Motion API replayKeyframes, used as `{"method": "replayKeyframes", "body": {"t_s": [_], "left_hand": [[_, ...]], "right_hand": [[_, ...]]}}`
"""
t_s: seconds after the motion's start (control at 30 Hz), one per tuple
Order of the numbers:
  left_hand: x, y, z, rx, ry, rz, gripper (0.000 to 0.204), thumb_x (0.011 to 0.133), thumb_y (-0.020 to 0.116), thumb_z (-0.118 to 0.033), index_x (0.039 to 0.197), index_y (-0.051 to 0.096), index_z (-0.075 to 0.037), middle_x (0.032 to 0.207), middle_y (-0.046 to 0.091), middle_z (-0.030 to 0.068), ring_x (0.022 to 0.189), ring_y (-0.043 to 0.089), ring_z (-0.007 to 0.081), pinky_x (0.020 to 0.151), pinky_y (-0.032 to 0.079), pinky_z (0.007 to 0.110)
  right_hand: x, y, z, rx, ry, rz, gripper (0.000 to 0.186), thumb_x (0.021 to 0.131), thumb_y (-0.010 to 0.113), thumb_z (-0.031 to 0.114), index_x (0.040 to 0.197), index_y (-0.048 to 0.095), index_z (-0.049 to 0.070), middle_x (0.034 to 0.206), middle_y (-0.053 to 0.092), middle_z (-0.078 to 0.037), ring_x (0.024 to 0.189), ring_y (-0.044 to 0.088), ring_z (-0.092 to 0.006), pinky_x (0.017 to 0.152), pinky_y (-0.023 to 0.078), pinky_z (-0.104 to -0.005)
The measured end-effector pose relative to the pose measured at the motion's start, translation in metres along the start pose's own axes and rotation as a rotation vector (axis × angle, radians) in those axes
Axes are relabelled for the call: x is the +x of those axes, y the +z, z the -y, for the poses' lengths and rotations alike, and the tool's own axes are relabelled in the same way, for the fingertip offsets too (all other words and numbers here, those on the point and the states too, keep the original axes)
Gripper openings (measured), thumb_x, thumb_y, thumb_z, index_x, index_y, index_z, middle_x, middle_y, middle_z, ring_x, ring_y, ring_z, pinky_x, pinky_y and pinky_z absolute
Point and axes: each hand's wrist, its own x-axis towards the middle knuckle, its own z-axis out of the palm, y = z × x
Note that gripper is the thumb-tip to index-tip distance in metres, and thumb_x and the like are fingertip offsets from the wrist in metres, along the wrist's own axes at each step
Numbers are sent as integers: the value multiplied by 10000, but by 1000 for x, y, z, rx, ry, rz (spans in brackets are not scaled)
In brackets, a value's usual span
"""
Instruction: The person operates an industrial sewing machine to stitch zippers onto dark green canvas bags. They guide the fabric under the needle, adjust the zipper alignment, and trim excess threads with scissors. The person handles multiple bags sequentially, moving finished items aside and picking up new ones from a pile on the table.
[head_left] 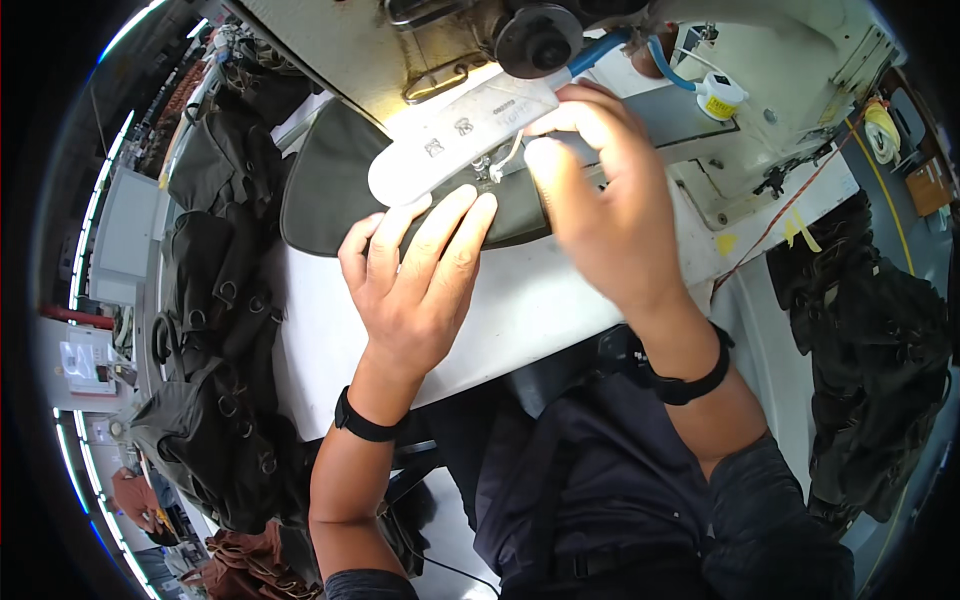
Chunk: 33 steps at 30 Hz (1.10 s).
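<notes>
Right hand (600, 215) pinching thin white thread (510, 155) between thumb and forefinger beside needle area, wrist bent inward. Left hand (415, 275) flat, fingers spread and extended, pressing dark olive curved fabric panel (330, 190) at sewing machine table's (520, 300) far edge. White flat guide plate (460, 140) overlies panel. Piles of dark strapped bags (220, 330) off table's left edge.

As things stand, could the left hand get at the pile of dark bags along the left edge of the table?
Probably yes. The left hand lies flat on the dark fabric panel, and only bare white table separates it from the pile of dark bags. It would have to let go of the panel first.
</notes>
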Motion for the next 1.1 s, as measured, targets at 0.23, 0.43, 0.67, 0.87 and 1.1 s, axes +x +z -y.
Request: {"method": "replayKeyframes", "body": {"t_s": [0.23,0.43,0.67,0.87,1.1], "left_hand": [[-2,4,-3,-96,-81,18,452,782,804,-63,1225,760,-141,1215,723,-10,1128,618,209,949,423,393],[-2,2,-3,-126,-111,36,488,775,798,-48,1251,742,-139,1216,722,-4,1163,614,215,969,411,396],[1,3,-3,-121,-112,27,493,764,805,-44,1242,745,-151,1217,725,-4,1134,619,219,970,414,398],[0,7,0,-127,-97,-3,499,745,817,-42,1226,753,-161,1202,741,-27,1088,634,220,963,419,383],[-1,8,1,-126,-87,10,474,761,815,-49,1219,751,-152,1205,752,-17,1090,641,224,962,419,375]], "right_hand": [[-18,8,-15,-393,-117,97,147,867,735,149,947,629,87,1143,685,-85,1284,556,-328,1200,242,-563],[-16,10,-14,-386,-101,99,142,866,734,139,920,611,92,1130,686,-73,1273,567,-314,1211,210,-569],[-16,11,-16,-368,-119,78,135,866,728,133,923,612,96,1087,695,-64,1239,593,-311,1212,207,-566],[-16,14,-16,-337,-109,39,115,888,738,131,922,628,115,1080,702,-37,1238,606,-292,1221,193,-524],[-18,18,-21,-353,-131,15,117,876,716,135,934,620,100,1028,703,-55,1203,620,-295,1207,217,-549]]}}
